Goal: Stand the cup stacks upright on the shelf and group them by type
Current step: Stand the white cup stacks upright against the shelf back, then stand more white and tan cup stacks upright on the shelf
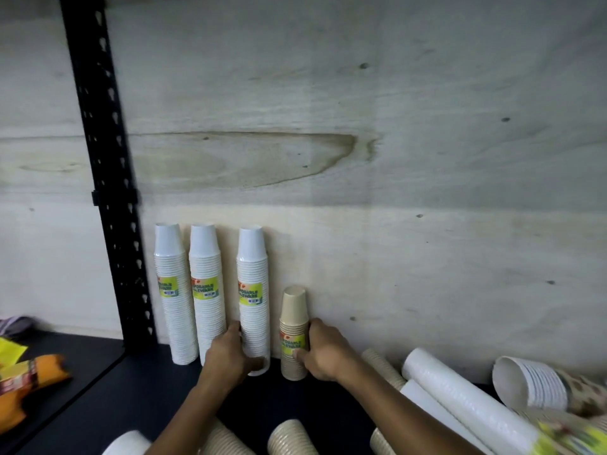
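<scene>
Head view of a dark shelf (138,389) backed by a pale plywood panel (361,142), with a black perforated metal upright (108,178) at the left. Three tall stacks of white disposable cups stood upright against the panel, long axes vertical, cup bases uppermost: the leftmost white stack (174,290), the middle white stack (207,290) touching it, and the third white stack (253,297) set slightly apart to the right; each carried a yellow-green label. The left hand (230,354) gripped the third white stack near its foot, the fingers curled round its left side and the thumb across its front, so the stack lay between thumb and fingers. Just beside it to the right stood a short stack of beige paper cups (294,333), also vertical with bases uppermost and labelled. The right hand (323,349) held this beige stack from its right side, the fingers wrapped behind it and the thumb pressed on the front below the label. To the right, long white cup stacks (460,399) lay on their sides, long axes running diagonally from the back left toward the front right, beside a tipped short stack of white cups (525,382) with its mouth facing left. Ribbed beige cup stacks (289,438) lay at the near edge. An orange and yellow packet (29,382) rested on the neighbouring shelf at far left.
</scene>
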